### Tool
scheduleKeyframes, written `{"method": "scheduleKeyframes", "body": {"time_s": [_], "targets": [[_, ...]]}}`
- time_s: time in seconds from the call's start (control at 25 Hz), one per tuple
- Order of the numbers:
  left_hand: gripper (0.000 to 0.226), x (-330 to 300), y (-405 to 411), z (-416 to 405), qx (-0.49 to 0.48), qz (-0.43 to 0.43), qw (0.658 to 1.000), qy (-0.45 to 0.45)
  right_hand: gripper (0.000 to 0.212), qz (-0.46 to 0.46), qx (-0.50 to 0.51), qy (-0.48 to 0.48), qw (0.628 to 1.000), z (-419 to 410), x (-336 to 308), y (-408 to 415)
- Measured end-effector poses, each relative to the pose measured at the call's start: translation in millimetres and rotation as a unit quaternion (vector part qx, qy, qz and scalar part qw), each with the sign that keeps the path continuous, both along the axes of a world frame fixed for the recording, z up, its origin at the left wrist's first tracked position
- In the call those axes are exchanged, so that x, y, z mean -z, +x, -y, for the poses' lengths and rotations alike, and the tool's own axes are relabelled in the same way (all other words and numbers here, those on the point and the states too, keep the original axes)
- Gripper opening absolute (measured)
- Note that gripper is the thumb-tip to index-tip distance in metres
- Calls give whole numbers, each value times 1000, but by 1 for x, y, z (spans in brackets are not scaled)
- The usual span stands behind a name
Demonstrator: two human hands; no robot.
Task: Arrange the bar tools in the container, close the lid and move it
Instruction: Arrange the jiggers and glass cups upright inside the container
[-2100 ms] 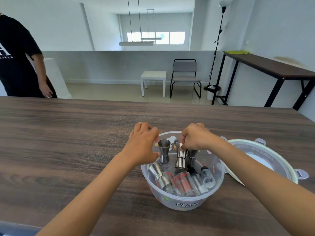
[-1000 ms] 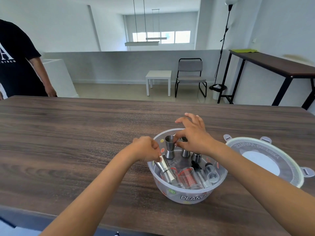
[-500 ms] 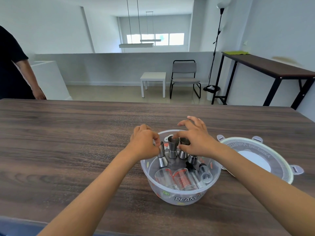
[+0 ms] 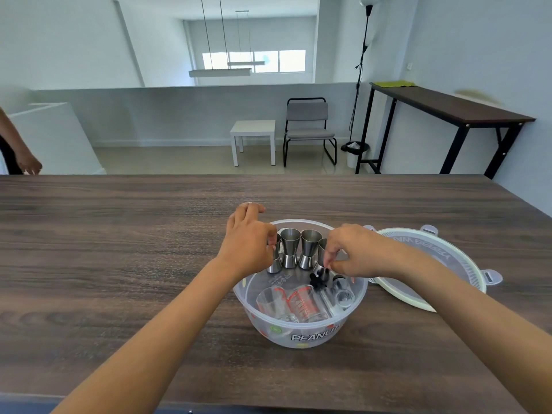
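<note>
Head view: a clear plastic container [image 4: 300, 330] is seen low in the middle of the frame on the counter [image 4: 119, 249]. Shiny metal jiggers [image 4: 290, 248] are stood in a row inside. The left hand [image 4: 248, 246] is pinched on the leftmost one, the right hand [image 4: 349, 253] on the rightmost. They look hard and slippery, so the narrow waist is best held. The lid [image 4: 433, 264] is lying at the right.

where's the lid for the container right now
In the head view the lid lies on the wooden table, right of the clear container and touching its rim, partly behind the right hand.
</note>
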State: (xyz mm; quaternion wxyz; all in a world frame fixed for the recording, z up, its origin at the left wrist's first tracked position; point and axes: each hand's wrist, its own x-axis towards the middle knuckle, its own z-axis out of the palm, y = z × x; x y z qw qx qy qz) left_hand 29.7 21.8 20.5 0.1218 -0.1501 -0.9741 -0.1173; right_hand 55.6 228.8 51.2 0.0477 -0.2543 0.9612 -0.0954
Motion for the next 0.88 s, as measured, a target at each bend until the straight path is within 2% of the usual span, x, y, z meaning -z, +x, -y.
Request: {"method": "scheduleKeyframes", "body": {"time_s": [0.12, 0.24, 0.28, 0.36, 0.44, 0.52, 0.64, 0.72, 0.8, 0.88], "targets": [[17, -1, 2, -1, 0, -1, 1000, -16, 23, -11, 4, 28, 1000, -2, -1, 3], [42, -8, 8, 1, 17, -23, 998, -55, 23, -3, 6, 35, 999, -1, -2, 3], [43, -11, 11, 0, 28, -42, 997, -56, 22, -2, 7, 35, 999, -2, -3, 3], [27, -16, 17, -2, 64, -36, 997, -15, 22, 0, 15, 36, 999, -3, -5, 4], [13, -21, 20, -6, 91, 87, 992, 31, 24, 4, 17, 52, 999, -4, -7, 4], [22, -18, 15, -15, 100, 216, 971, 19, 28, 13, 14, 93, 995, -5, -9, 4], [21, -5, 1, -31, 55, 340, 939, 4, 32, 26, 10, 153, 988, -2, -10, 4], [17, 3, -8, -43, 9, 433, 898, 76, 37, 50, 2, 176, 983, 1, -12, 5], [22, 8, -12, -53, -39, 489, 859, 147, 42, 84, -6, 187, 979, 3, -15, 7], [24, 13, -15, -60, -69, 507, 841, 178, 45, 106, -23, 198, 974, 3, -17, 8]]}}
